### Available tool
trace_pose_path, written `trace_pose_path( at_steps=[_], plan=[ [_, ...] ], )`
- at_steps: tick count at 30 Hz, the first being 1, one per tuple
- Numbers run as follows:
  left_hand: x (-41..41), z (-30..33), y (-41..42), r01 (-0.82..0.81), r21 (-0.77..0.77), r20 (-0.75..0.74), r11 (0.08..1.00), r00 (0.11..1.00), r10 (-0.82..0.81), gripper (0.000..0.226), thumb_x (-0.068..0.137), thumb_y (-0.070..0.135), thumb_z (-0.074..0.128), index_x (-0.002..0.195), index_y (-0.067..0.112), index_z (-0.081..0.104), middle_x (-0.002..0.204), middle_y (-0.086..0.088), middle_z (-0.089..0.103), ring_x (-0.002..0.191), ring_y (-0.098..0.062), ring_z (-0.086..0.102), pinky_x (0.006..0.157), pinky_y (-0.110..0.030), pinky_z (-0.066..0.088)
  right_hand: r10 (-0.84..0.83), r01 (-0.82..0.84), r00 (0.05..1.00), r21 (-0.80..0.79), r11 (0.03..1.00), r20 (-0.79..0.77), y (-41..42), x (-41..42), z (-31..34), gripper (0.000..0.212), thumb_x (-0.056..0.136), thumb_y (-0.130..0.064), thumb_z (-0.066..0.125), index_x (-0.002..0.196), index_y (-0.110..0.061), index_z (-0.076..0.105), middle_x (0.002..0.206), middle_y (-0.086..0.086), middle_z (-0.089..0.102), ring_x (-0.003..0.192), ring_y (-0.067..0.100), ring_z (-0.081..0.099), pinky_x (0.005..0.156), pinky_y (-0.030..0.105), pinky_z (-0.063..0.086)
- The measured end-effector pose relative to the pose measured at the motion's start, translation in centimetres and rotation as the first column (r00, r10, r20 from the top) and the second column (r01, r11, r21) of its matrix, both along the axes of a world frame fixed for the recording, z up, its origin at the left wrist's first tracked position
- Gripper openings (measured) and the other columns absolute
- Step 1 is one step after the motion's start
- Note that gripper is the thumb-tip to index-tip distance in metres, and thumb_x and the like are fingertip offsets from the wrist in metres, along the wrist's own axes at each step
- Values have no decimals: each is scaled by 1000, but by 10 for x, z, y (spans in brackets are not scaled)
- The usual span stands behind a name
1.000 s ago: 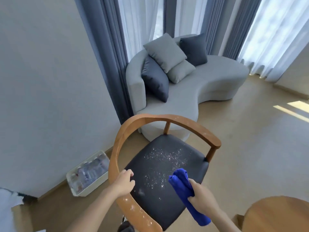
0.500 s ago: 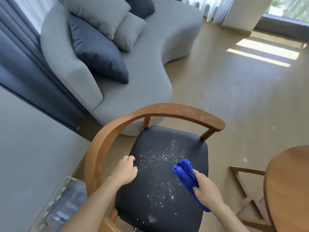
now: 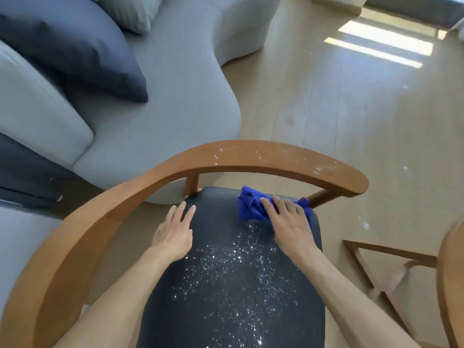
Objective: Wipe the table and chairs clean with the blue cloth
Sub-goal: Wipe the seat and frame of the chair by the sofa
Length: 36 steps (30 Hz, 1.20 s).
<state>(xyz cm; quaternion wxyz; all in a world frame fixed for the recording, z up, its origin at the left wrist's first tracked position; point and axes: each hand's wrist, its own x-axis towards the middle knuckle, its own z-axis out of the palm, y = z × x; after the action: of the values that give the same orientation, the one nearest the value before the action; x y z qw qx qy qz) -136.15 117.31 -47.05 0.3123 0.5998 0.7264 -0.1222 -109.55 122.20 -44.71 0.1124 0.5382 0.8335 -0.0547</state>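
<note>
- Head view: chair [image 3: 226,156] with a curved wooden back rail and a dark padded seat; white specks are scattered over the seat centre and the rail's top.
- Blue cloth [image 3: 251,207]: soft, bunched, lying at the seat's far right corner, beside a rail post.
- Right hand [image 3: 288,222]: fingers straight, pressing flat on the blue cloth.
- Left hand [image 3: 175,232]: fingers straight, resting flat on the seat's far left part, holding nothing.
- Round wooden table [image 3: 452,285]: edge visible at right.
- Grey curved sofa [image 3: 163,109] stands beyond the chair.
</note>
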Motion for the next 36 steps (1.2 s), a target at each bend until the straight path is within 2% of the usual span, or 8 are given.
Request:
trace_pose_path(
  at_steps=[3, 6, 11, 15, 18, 22, 28, 36],
  plan=[
    [0, -21, 3, 45, -32, 15, 998, 999, -45, 59, 103, 24, 31, 153, 32, 1, 160, 12, -13, 148, -14, -8, 112, -38, 30, 35, -32, 998, -53, 998, 57, -5, -5, -28, 66, 61, -28, 76, 124, -21, 59, 121, 13, 58, 94, 35, 57, 78, 47, 48],
    [2, -31, -1, 74, -5, -11, 997, 997, -74, 59, 102, 23, 34, 153, 31, 5, 160, 11, -10, 148, -15, -3, 104, -36, 40, 6, -3, 995, 32, 999, -96, 0, 1, -29, 47, 79, -50, 50, 115, -25, 64, 117, 9, 60, 97, 33, 57, 83, 47, 44],
    [0, -35, -2, 95, 35, -32, 995, 995, -94, 59, 102, 23, 36, 153, 32, 6, 160, 10, -7, 147, -15, 0, 99, -34, 43, 173, -167, 977, 56, 984, -124, 30, 12, -43, 63, 81, -60, 44, 138, -35, 47, 138, 11, 46, 125, 36, 42, 104, 57, 32],
    [1, -36, -3, 102, 49, -41, 994, 994, -100, 59, 102, 24, 36, 153, 33, 7, 160, 9, -6, 148, -14, 1, 96, -33, 44, 176, -182, 980, -65, 981, -93, 36, 6, -60, 79, 74, -74, 42, 145, -41, 29, 138, 11, 44, 115, 34, 47, 86, 50, 45],
    [1, -38, -3, 115, 53, -55, 992, 992, -112, 59, 102, 24, 35, 153, 32, 5, 160, 9, -7, 148, -14, 0, 95, -34, 45, 79, -82, 990, -22, 996, -119, 30, 2, -71, 73, 77, -68, 45, 143, -41, 32, 131, 9, 50, 104, 34, 52, 75, 44, 44],
    [0, -39, -1, 130, 45, -73, 990, 989, -126, 60, 102, 25, 38, 152, 32, 7, 160, 9, -5, 147, -14, 3, 93, -37, 46, 70, -57, 983, 77, 995, -170, 19, -1, -83, 75, 69, -42, 64, 139, -37, 38, 123, 9, 54, 94, 35, 52, 70, 42, 42],
    [-1, -39, -2, 125, 43, -84, 991, 989, -122, 60, 101, 27, 40, 152, 32, 10, 159, 10, -2, 146, -14, 5, 95, -39, 44, -11, 43, 971, 129, 991, -238, -14, -9, -83, 68, 69, -26, 55, 135, -31, 44, 116, 10, 56, 80, 32, 49, 63, 38, 39],
    [2, -40, -2, 90, 66, -71, 994, 994, -85, 60, 99, 25, 45, 152, 32, 16, 160, 10, 3, 146, -16, 8, 99, -45, 41, 89, -65, 912, 73, 995, -401, -132, -12, -83, 65, 63, -14, 62, 126, -28, 57, 110, 12, 62, 76, 31, 52, 65, 37, 38]
  ],
)
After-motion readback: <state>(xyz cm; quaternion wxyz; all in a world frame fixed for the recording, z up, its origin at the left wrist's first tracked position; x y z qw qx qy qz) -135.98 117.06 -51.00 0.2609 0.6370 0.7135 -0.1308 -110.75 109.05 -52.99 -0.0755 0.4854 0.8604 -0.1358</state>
